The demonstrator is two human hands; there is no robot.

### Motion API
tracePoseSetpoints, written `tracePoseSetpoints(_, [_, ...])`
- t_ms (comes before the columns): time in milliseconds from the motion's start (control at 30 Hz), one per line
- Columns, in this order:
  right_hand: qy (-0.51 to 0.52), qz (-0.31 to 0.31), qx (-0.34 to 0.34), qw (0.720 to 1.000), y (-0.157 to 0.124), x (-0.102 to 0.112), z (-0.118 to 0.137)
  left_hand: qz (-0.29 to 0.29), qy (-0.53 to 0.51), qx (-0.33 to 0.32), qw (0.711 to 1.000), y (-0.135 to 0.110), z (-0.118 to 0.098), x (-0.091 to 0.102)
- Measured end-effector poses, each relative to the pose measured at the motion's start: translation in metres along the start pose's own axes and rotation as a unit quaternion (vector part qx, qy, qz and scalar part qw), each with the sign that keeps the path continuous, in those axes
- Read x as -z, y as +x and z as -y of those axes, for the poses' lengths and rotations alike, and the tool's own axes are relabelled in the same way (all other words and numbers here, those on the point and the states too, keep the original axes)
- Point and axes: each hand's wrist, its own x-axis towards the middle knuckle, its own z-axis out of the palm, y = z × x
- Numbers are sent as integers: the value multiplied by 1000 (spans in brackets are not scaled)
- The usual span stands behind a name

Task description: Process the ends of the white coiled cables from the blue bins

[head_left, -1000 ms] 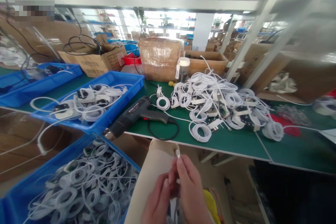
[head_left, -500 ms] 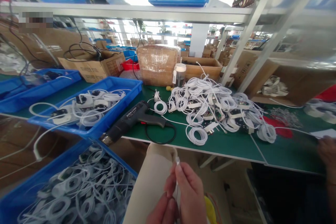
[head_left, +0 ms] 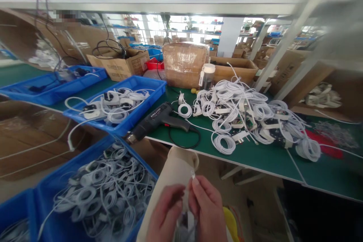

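Right grip [head_left: 208,204] pinches one white connector [head_left: 193,174], open gap to surface [head_left: 255,157] edge; left grip [head_left: 166,211]: hold unclear. One heat gun [head_left: 157,121], nozzle overhanging edge.

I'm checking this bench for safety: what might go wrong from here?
The heat gun juts past the edge of the table, so a knock might tip it into the lower bin. A white cable dangling from the nearer blue tray may snag. The small pale tip pinched in the right hand could slip.
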Motion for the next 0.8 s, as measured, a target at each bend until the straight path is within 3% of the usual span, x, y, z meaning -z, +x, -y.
tracePoseSetpoints(100, [-50,34,-4,998,-4,-3,-6,-38,-44,35,998,13,-14,6])
tracePoseSetpoints(267, [-107,53,-5,993,-12,-9,-10,-33,-84,57,994,21,-27,2])
tracePoseSetpoints(433, [-105,46,-30,993,-16,-15,-4,-39,-151,81,984,23,-26,5])
tracePoseSetpoints(800, [-59,50,-72,994,-15,-20,3,-18,-166,51,985,29,-23,12])
